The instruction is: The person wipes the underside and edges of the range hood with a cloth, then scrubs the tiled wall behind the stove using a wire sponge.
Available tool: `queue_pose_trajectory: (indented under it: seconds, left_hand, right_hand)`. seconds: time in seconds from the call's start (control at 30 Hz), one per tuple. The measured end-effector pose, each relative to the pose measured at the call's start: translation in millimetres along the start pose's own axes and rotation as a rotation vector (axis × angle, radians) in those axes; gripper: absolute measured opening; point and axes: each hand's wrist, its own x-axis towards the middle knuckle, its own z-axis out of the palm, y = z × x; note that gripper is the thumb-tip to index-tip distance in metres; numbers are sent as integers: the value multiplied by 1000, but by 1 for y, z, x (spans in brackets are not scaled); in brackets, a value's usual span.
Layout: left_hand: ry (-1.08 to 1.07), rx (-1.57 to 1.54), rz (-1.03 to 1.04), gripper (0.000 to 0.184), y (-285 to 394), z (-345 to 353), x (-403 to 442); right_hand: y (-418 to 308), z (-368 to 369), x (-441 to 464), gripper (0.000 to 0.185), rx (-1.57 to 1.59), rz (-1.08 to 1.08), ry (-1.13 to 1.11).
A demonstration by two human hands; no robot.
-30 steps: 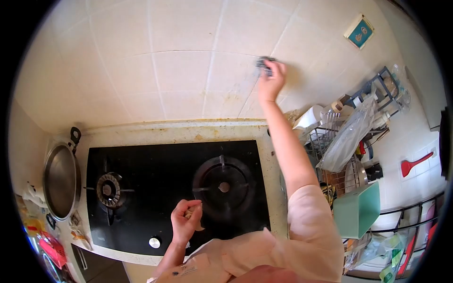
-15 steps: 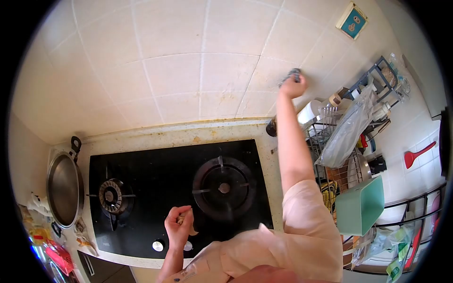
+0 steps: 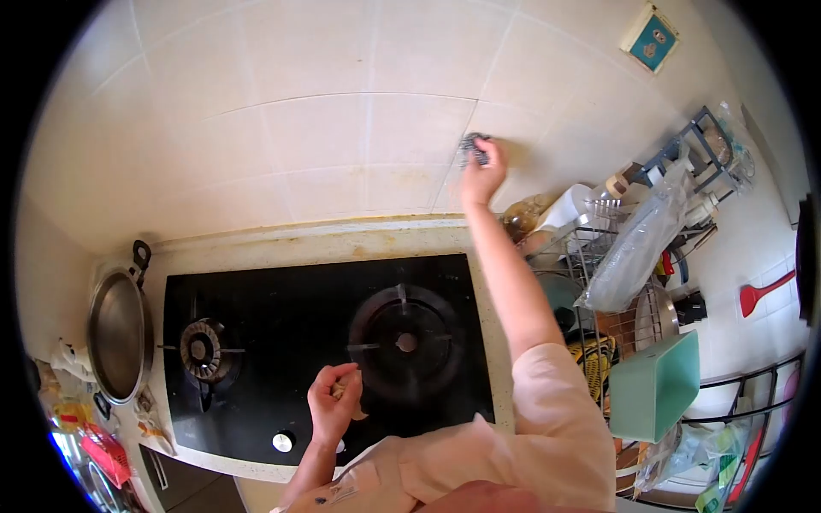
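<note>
My right hand [image 3: 485,177] reaches up to the pale tiled wall [image 3: 316,141], its fingers closed round a grey steel wool scrubber [image 3: 473,148]. The scrubber lies against the tiles near a grout line. Low over the black gas hob [image 3: 278,333], my left hand [image 3: 330,406] is closed, with a bit of something pale showing at the fingers that I cannot make out. Close by on the right is the large burner [image 3: 407,342]. A white knob [image 3: 283,441] sits at the hob's front edge.
On the left stands a steel frying pan [image 3: 120,338]. To the right are a wire rack [image 3: 590,256], a plastic bag [image 3: 637,244], a white roll [image 3: 569,209], a brown bottle [image 3: 526,214] and a mint-green bin [image 3: 654,385]. A red spatula [image 3: 765,295] hangs at the far right.
My right hand has moved left along the wall with the scrubber, uncovering the brown bottle beside the rack. The left hand has shifted slightly up and right, still closed.
</note>
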Motion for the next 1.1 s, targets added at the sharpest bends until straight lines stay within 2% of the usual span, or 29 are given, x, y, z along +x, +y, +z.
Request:
queue_pose_trajectory:
  seconds: [0.1, 0.13, 0.2, 0.23, 0.33, 0.47, 0.57, 0.67, 0.7, 0.8, 0.9, 0.97, 1.03, 1.07, 1.1]
  left_hand:
    - [79, 2, -76, 17, -12, -18, -3]
    - [117, -18, -118, 18, -18, -21, -4]
    - [146, 74, -63, 21, -23, -20, 0]
    - [151, 109, -46, 20, -24, -18, 2]
    - [162, 147, -51, 18, -28, -22, 1]
    - [178, 93, -121, 16, -49, -31, -3]
    - [194, 111, -38, 16, -30, -27, 0]
    - [177, 155, -6, 16, -23, -32, -4]
    - [199, 172, 3, 16, -25, -34, -6]
    - [254, 212, 8, 16, -41, -44, -10]
    - [276, 131, -67, 17, -47, -44, -12]
    - [271, 93, -72, 18, -43, -41, -17]
    - [255, 164, -26, 19, -34, -44, -21]
    - [247, 203, -9, 19, -33, -44, -23]
    - [251, 222, -19, 19, -36, -46, -24]
  right_hand:
    - [19, -14, 46, 27, 171, 412, 317]
    - [13, -8, 41, 28, 93, 308, 291]
    - [-14, 13, 12, 29, -62, 103, 248]
    - [-32, 18, -9, 28, -79, -33, 104]
    - [-46, 3, 8, 27, -51, -96, -106]
    - [-81, 9, 52, 36, -101, -378, 63]
    - [-28, 5, 6, 39, -226, -447, -81]
    - [-26, -12, -6, 40, -256, -447, -279]
    - [-36, -11, 5, 41, -235, -411, -282]
    - [-95, 3, 52, 42, -113, -473, -80]
    - [-55, 8, 22, 43, -225, -545, -185]
    - [-34, 0, 2, 44, -262, -553, -342]
    - [-50, -5, 7, 43, -284, -563, -465]
    - [-65, -1, 24, 41, -325, -628, -401]
    - [-92, 4, 42, 40, -243, -573, -287]
